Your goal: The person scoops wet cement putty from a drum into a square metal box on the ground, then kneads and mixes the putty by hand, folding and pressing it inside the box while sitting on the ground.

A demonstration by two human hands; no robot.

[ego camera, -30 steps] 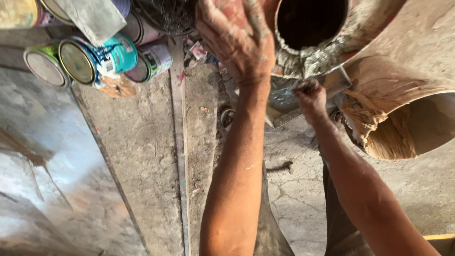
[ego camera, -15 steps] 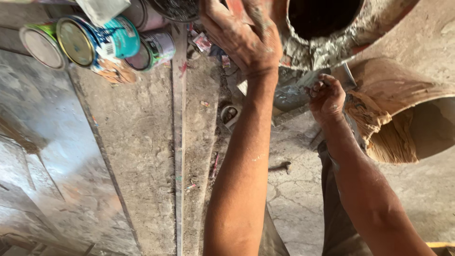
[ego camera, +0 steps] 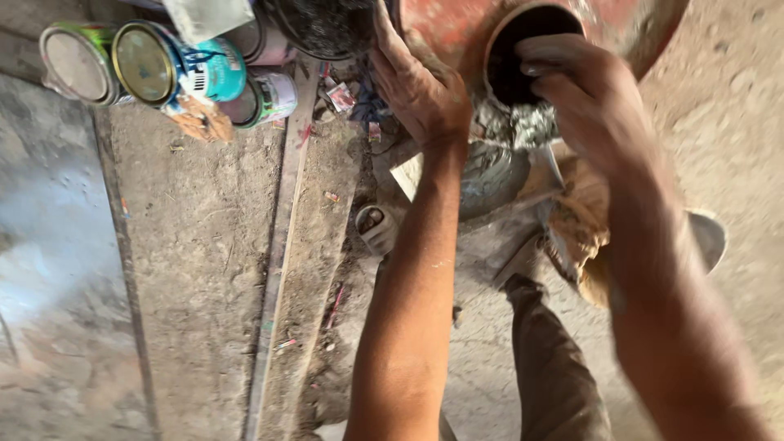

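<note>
Dusty hands (ego camera: 498,90), round red clay pot (ego camera: 465,28)

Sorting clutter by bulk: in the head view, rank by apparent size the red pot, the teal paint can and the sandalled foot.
1. Red pot, cut off by the frame.
2. Teal paint can.
3. Sandalled foot, partly hidden by the left arm.

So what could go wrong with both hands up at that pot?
1. Wet grey paste hangs off the red pot's rim; it could drip onto the trouser leg.
2. The right hand at the opening is motion-blurred; a hurried move might knock the pot, steadied only by the left hand.
</note>
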